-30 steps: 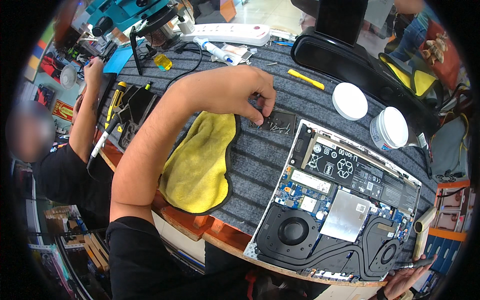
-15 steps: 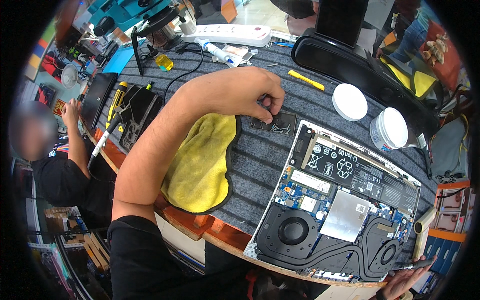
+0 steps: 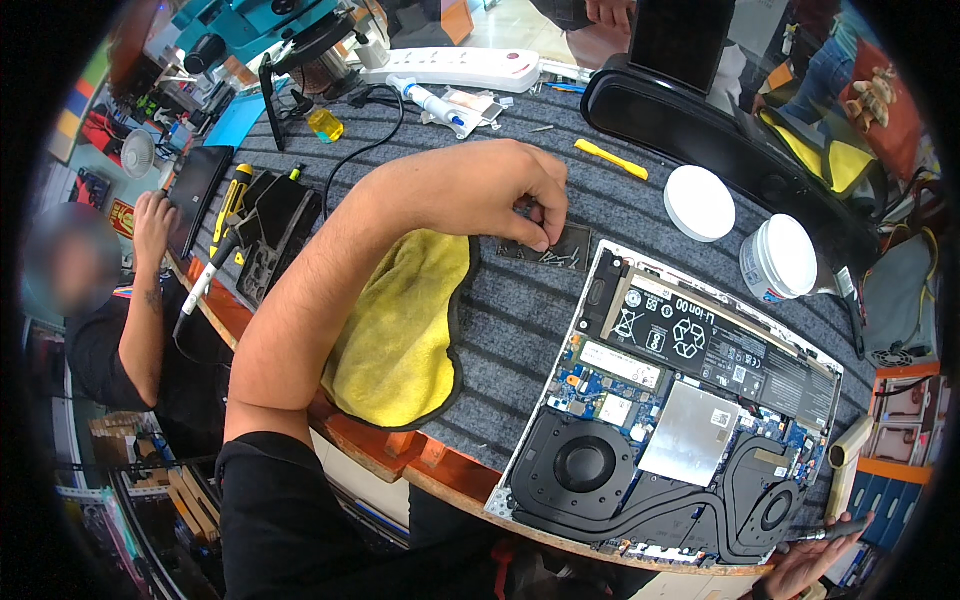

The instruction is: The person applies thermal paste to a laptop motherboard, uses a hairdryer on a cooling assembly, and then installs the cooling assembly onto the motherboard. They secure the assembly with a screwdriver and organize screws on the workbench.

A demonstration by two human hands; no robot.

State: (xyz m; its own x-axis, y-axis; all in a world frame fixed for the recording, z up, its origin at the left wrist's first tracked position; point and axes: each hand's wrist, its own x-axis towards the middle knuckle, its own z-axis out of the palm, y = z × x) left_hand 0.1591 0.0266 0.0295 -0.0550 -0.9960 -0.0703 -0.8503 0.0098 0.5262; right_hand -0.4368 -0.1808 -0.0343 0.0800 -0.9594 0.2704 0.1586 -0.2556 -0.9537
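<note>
My left hand (image 3: 515,205) is over a small dark tray (image 3: 515,253) of loose screws (image 3: 565,258). Its thumb and fingertips are pinched together down at the tray; whatever is between them is hidden. An opened laptop (image 3: 665,420) lies to the right of the tray, its battery (image 3: 720,345), two fans and blue circuit board exposed. At the laptop's near right corner, my right hand (image 3: 805,568) holds a dark, slim screwdriver (image 3: 835,529), palm partly turned up. Under my left forearm is a yellow cloth (image 3: 405,345) with a dark border.
A white lid (image 3: 700,205) and a white tub (image 3: 778,258) stand beyond the laptop. A yellow pry tool (image 3: 612,160) lies on the grey ribbed mat (image 3: 500,350). Screwdrivers (image 3: 230,210) and a black holder are at left. Another person (image 3: 120,310) sits far left.
My left hand's fingers have shifted slightly at the tray, which has moved a little. My right hand stays nearly still. The other person's hand has moved right; another hand shows at the top.
</note>
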